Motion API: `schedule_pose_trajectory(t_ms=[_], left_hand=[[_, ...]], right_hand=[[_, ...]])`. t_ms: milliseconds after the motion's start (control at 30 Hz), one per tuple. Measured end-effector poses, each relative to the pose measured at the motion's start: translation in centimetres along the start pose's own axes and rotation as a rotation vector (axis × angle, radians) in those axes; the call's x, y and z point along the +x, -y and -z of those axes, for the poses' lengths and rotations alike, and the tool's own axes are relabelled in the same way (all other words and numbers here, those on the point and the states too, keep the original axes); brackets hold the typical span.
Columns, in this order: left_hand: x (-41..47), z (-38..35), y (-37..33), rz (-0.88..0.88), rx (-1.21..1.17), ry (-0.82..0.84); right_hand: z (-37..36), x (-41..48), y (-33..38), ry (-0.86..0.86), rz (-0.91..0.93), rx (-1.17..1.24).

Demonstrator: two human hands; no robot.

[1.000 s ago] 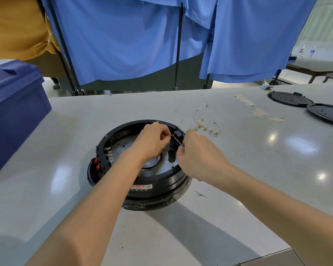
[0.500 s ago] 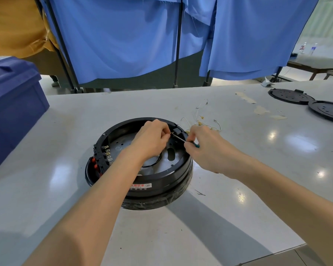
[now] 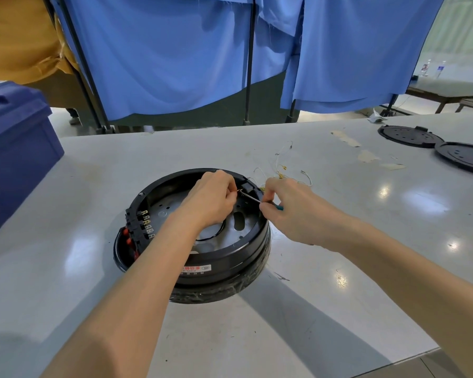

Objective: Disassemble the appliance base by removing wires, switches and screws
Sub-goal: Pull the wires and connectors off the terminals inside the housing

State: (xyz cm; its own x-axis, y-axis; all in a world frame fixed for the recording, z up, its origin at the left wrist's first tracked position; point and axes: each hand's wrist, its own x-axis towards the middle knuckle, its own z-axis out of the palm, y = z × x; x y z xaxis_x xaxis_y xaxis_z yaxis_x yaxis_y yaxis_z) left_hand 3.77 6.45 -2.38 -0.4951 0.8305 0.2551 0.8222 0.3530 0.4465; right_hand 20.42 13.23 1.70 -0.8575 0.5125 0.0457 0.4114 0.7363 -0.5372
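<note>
Prying at the switch: the right grip is clamped round a slim screwdriver with a green handle and thin metal shaft. Its tip is at the small black switch block on the far inner rim.
Other hand: the left grip has its fingers curled together, pinching what looks like a small brass wire terminal right at the tip. The rest is hidden under the knuckles.
Task's thing: the round black plastic appliance base sits open side up on the pale grey desk, under both hands.
Risk, slip: the tip points toward the left fingertips, so a slip under force would likely jab them.
Risk, base: nothing pins the base down, and hard levering could make it skid or tilt.
Risk, wire: a sharp tug could snap the thin lead instead of freeing the terminal.
Count, base: one.
Count, screwdriver: one.
Count, flat black round lids: two, edge to edge at far right.
Count, loose pale wires with brass ends: one tangle just behind the base, with strands too fine to count.
Count, dark blue plastic crate: one, at the left edge.
</note>
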Motion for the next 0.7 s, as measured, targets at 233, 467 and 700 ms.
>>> schedule_pose_trajectory(t_ms=[233,467,700], left_hand=[[-0.1,0.2,0.0,0.003,0.016,0.023],[0.0,0.4,0.0,0.012,0.026,0.032],[0.0,0.8,-0.1,0.032,0.007,0.040]], right_hand=[[0.1,0.1,-0.5,0.007,0.038,-0.028],[0.1,0.4,-1.3,0.016,0.074,-0.034],[0.3,0.7,-1.5,0.055,0.065,0.046]])
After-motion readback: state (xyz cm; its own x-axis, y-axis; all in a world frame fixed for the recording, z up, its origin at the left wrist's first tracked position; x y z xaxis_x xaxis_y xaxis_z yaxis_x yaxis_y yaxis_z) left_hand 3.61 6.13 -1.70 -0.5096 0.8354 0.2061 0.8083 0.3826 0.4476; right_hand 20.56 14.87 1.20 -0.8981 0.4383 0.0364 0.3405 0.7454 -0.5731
